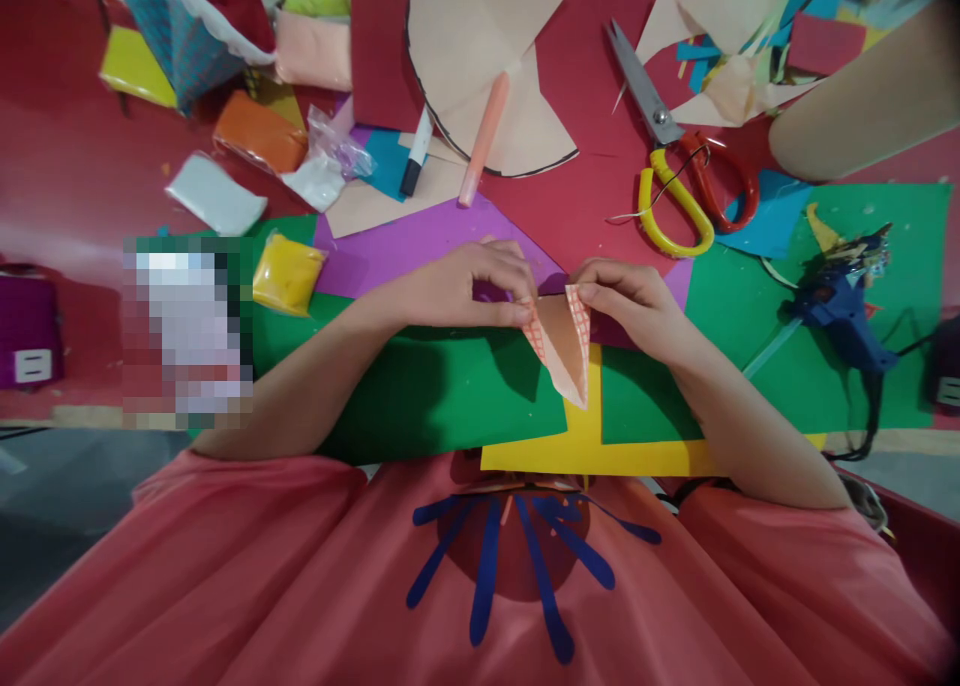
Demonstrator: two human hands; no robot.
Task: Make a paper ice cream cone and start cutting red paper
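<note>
Between my hands hangs a small paper cone (pixel 566 341), tan inside, with a red grid drawn on its pale outer side. Its mouth faces up and its point hangs down toward me. My left hand (pixel 491 281) pinches the left edge between thumb and fingers. On the right edge, my right hand (pixel 626 301) has a similar pinch. Under them lie green sheets (pixel 450 396), a purple sheet (pixel 427 241) and a yellow strip (pixel 592 456). A peach marker (pixel 486 141) rests beyond the hands on a tan paper piece with a black outline (pixel 480 26).
Large scissors (pixel 664 131) with red and yellow handles lie at the upper right. A blue glue gun (pixel 844 311) sits at right. Several clay packets, including a yellow one (pixel 289 274), are on the left. Paper scraps (pixel 735 16) and a cardboard tube (pixel 862 101) stand at the far right.
</note>
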